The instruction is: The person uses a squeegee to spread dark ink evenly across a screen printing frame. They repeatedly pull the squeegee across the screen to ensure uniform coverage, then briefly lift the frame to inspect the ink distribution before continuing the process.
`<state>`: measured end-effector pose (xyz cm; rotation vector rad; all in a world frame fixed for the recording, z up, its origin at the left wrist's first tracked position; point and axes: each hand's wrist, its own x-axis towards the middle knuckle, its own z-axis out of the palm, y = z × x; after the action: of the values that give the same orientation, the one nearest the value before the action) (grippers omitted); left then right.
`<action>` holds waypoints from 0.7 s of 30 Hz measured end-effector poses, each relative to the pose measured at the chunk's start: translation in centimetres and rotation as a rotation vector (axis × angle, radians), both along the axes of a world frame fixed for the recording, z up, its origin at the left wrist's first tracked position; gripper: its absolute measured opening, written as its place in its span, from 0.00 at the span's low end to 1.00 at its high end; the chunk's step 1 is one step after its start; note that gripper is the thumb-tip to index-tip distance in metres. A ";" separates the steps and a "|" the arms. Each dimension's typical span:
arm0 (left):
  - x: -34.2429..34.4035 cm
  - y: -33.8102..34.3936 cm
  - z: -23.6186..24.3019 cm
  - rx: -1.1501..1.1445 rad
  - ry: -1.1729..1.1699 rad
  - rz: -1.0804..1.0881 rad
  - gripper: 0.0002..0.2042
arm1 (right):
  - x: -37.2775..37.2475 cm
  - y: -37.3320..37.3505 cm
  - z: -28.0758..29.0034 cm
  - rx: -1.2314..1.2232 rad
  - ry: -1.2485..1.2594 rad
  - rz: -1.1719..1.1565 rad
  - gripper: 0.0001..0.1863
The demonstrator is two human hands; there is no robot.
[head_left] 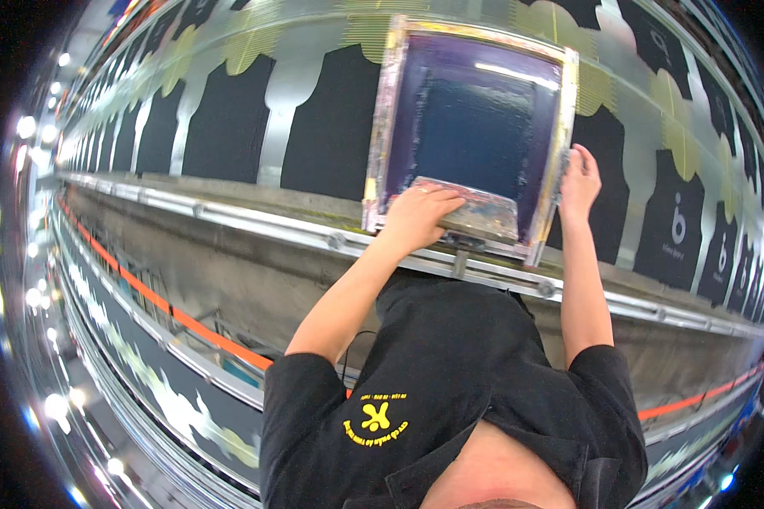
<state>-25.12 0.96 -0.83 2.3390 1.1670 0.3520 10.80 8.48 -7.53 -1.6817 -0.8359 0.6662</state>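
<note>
The screen frame (388, 110) lies on the long desk (278, 140), right in front of the worker, its near end reaching the metal rail (306, 231) along the desk's edge. Its bars are pale and crusted with yellow, pink and purple stains. Inside, the mesh (475, 127) is purplish around the border and dark blue-black across the middle, glossy enough to throw back a bright streak of light near the far bar.

A worn, paint-spattered squeegee (484, 210) sits at the near end of the mesh, slightly tilted. The left hand (422, 214) has its grip closed over the squeegee's left part, fingers spread across the top. The right hand (579, 187) is at the frame's right bar, fingers partly curled; from here I can't tell whether that grip holds the bar or only rests against it.

Most of the mesh is open beyond the squeegee, up to the far bar. A narrower strip separates the squeegee's right end from the right bar. Dark cloth pieces (335, 131) lie on the desk to either side of the frame, and the worker's black shirt (458, 356) comes close to the rail.
</note>
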 end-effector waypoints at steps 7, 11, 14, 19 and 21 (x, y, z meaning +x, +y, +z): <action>-18.3 2.3 2.0 -0.074 0.172 0.027 0.34 | -20.8 2.1 -0.5 -0.036 0.105 0.004 0.13; -21.9 6.5 3.9 -0.226 0.244 -0.067 0.31 | -25.0 3.0 -0.1 -0.254 -0.056 -0.008 0.16; -22.8 12.2 4.1 -0.175 0.208 -0.084 0.28 | -26.3 2.9 0.4 -0.293 -0.165 -0.003 0.18; -21.3 24.6 2.9 -0.053 0.215 -0.076 0.21 | -26.9 3.4 0.0 -0.345 -0.164 -0.008 0.17; -20.2 28.2 3.4 -0.045 0.302 -0.078 0.20 | -27.0 2.7 -0.4 -0.341 -0.144 -0.016 0.18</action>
<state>-45.32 29.19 2.62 2.4482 1.1986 -0.0574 -16.15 11.23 -7.95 -2.0614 -0.8426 0.7123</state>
